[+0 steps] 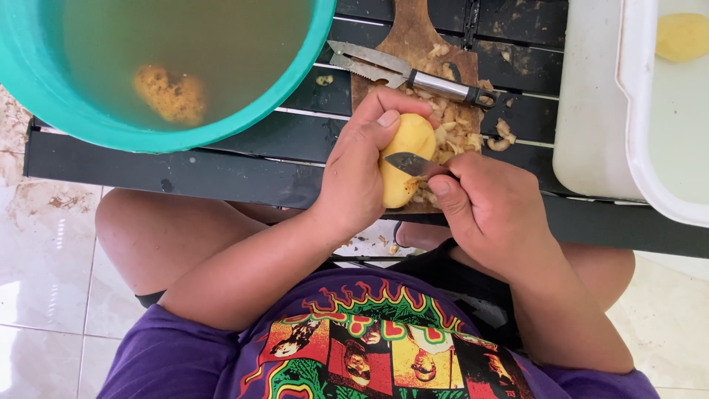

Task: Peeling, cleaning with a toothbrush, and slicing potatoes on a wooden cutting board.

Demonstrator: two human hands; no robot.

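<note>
— What sat in the containers?

— The teal tub (44, 81), up and to the left of the cutting board (413, 37), held cloudy water with one rough, unpeeled potato (170, 92) sunk in it. The white tray (642, 148), to the right of the board, held pale water and a smooth peeled potato (683, 35).

— And the hands?

— The left hand (358, 174) had its fingers clamped round a smooth yellow potato (405, 159), held over the near end of the board. The right hand (491, 210) had its fingers closed on a small knife (410, 164), whose dark blade lay against the potato's flesh; the handle was hidden in the fist.

— What was on the board?

— It was worn brown wood, strewn with curled tan peelings (454, 125). A steel peeler knife (410, 72) lay slantwise across it, untouched. The board rested on a dark slatted counter (185, 174), probably metal, though I couldn't tell for sure.
</note>
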